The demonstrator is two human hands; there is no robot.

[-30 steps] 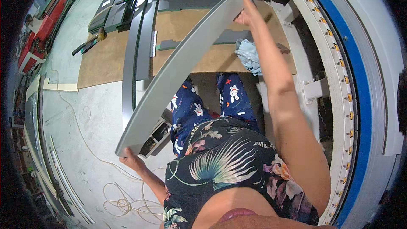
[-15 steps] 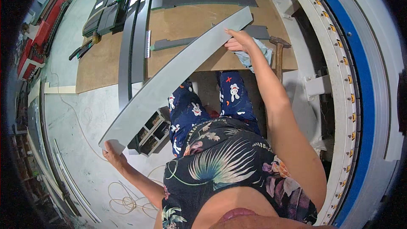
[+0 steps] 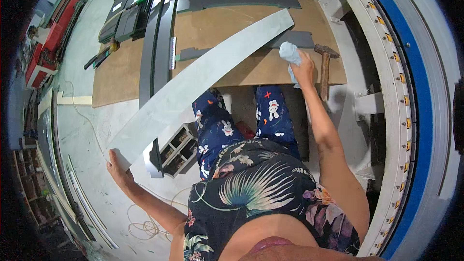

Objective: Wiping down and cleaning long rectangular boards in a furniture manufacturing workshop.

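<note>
Just right of the right hand's fingers [image 3: 303, 63] a hammer [image 3: 324, 67] lies on the brown board [image 3: 227, 34], while the pale cloth [image 3: 290, 53] fills the space at the fingertips. Left of those fingers the long grey panel [image 3: 203, 79] slants across the board, leaving bare board above and below it. Beyond the left hand's fingers [image 3: 116, 162] the floor [image 3: 87, 130] lies open, with an open compartment box [image 3: 179, 147] to their right

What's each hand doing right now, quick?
Left hand: closed on the near end of the long grey curved panel.
Right hand: closed on a light blue cloth, beside the hammer.
</note>
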